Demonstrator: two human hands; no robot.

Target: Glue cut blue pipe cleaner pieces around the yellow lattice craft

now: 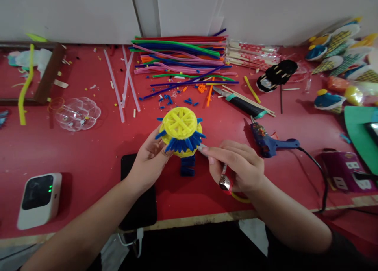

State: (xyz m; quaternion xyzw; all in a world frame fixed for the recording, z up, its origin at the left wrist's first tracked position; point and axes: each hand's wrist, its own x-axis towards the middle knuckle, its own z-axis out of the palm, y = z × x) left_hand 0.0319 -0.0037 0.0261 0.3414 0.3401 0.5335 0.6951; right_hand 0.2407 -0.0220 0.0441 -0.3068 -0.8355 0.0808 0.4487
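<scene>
My left hand (pixel 150 159) is closed around a pipe-cleaner craft piece (pixel 180 125). It has a round yellow spoked top, short blue spikes below it and a dark blue stem (pixel 188 166) hanging down. My right hand (pixel 240 164) is closed on a slim silver metal tool (pixel 202 148), whose tip touches or nearly touches the right side of the blue spikes. Another shiny metal part (pixel 224 182) and a yellow curve show under that hand; whether they belong to the same tool I cannot tell.
Behind the hands lie bundled colored pipe cleaners (pixel 183 54), blue and orange snippets, and a utility knife (pixel 243 106). Right of them is a blue glue gun (pixel 271 141) with its cord. A black phone (pixel 140 208), a white device (pixel 39 200) and a clear tray (pixel 78 114) are leftward.
</scene>
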